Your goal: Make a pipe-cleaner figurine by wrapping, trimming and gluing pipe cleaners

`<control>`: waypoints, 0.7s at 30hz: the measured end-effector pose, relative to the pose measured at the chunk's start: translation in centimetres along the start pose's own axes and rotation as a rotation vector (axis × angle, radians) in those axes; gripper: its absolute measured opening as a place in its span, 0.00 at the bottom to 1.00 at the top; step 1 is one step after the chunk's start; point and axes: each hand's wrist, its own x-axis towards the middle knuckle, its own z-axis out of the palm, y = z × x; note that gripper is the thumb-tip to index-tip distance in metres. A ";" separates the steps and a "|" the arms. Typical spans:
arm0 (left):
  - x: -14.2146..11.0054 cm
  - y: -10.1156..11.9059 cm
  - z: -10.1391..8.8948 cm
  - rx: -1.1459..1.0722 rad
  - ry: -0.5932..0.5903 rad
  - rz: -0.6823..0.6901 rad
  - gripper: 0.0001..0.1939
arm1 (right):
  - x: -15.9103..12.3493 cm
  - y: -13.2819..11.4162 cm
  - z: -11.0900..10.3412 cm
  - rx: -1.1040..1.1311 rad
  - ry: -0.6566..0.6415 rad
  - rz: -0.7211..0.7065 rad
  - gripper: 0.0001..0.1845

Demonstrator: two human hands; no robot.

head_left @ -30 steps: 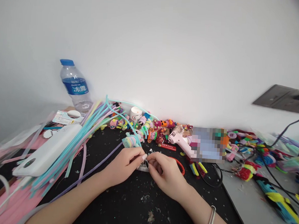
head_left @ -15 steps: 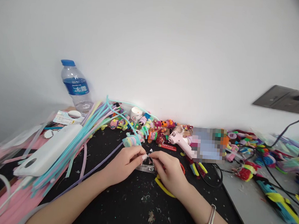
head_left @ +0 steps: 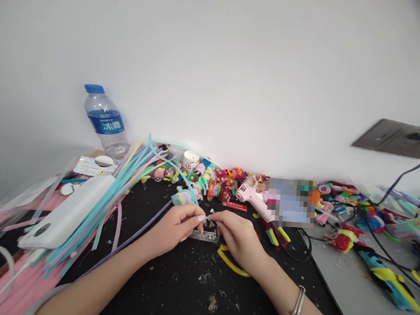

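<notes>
My left hand (head_left: 178,226) and my right hand (head_left: 239,236) meet over the black mat (head_left: 183,280), fingertips almost touching. Thumb and forefinger of each pinch a tiny pale piece (head_left: 207,218), too small to name. Just below the fingers lies a metal tool (head_left: 204,236) with a round rivet, perhaps scissors. A curved yellow handle-like strip (head_left: 233,264) shows beneath my right hand, which hides part of it. Beyond my left fingers sits a pastel coil of pipe cleaner (head_left: 183,197) with a light blue strand rising from it.
Bundled pipe cleaners (head_left: 87,216) and a white phone-like device (head_left: 67,212) lie left, before a water bottle (head_left: 104,121). A pink glue gun (head_left: 255,201) and small fuzzy figures (head_left: 218,189) line the wall. Cables (head_left: 379,251) cross the grey surface at right.
My right hand has shifted slightly right, uncovering the yellow strip and more of the metal tool. My left fingers have shifted a little, and both hands stay pinched together.
</notes>
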 end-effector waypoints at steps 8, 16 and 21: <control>0.0 0.1 -0.3 0.028 -0.029 0.014 0.13 | -0.1 0.5 0.0 0.008 0.026 0.054 0.11; -0.1 0.3 -0.5 0.255 -0.017 0.105 0.11 | 0.0 0.4 -0.3 0.043 -0.011 0.045 0.11; 0.1 -0.4 -0.9 0.232 0.119 0.087 0.12 | -0.5 0.6 -1.1 0.068 0.099 0.220 0.07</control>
